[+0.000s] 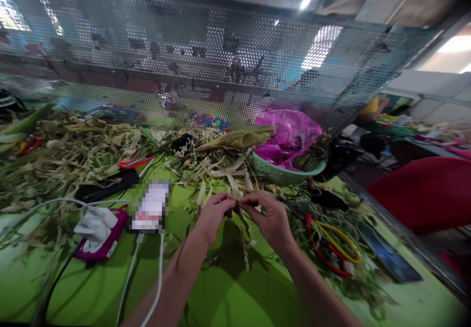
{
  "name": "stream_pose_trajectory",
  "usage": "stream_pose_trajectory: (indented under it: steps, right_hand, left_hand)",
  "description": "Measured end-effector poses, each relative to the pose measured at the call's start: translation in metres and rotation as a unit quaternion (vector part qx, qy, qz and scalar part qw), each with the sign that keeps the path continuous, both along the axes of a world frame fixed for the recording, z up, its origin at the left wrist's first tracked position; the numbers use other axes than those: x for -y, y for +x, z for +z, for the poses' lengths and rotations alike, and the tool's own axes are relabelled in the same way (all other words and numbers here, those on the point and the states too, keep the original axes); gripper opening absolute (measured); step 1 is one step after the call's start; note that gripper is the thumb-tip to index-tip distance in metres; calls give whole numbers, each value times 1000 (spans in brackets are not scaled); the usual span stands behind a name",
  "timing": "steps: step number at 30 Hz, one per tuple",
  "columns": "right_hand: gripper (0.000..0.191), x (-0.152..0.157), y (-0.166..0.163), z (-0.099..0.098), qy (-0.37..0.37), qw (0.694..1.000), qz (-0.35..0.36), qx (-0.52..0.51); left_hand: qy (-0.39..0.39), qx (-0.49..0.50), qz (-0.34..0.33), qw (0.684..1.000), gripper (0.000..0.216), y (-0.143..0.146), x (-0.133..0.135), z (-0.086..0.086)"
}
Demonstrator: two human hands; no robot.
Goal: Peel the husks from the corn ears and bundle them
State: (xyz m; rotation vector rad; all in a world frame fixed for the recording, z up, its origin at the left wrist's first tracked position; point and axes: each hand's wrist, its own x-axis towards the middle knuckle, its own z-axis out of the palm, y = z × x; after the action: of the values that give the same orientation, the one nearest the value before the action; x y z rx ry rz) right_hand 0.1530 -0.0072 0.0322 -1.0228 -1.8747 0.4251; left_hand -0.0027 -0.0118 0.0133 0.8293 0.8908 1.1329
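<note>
My left hand and my right hand meet above the green table, the fingertips of both pinched together. Between them is a thin strip of dried husk, whose braided-looking end hangs below the fingers. The spot where the fingers grip is partly hidden. Just beyond my hands lies a heap of pale dried husks. A large folded brown husk rests on top of it, reaching toward a mint-green basket with a purple plastic bag inside.
Left of my hands are a blurred-out phone with white cables and a purple power strip. A red cutter lies behind them. Red-and-yellow-handled scissors and a dark phone lie right. A perforated metal panel stands behind.
</note>
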Motion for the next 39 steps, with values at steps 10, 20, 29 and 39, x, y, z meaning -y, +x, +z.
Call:
stream_pose_trajectory:
  steps: [10,20,29,39]
  right_hand:
    - [5,3,-1,1,-67,997,-25,-29]
    - [5,1,-1,-4,-41,997,-1,-60]
    - [4,-1,1,-3,-18,1000,-4,6]
    - [8,4,-3,0,-62,997,-43,-33]
  left_hand:
    - [95,-99,10,990,10,1,-1,0]
    - [52,-72,21,996,16,0,1,7]
    - [28,-24,22,999,6,0,-1,1]
    - [41,-30,22,998,16,3,3,11]
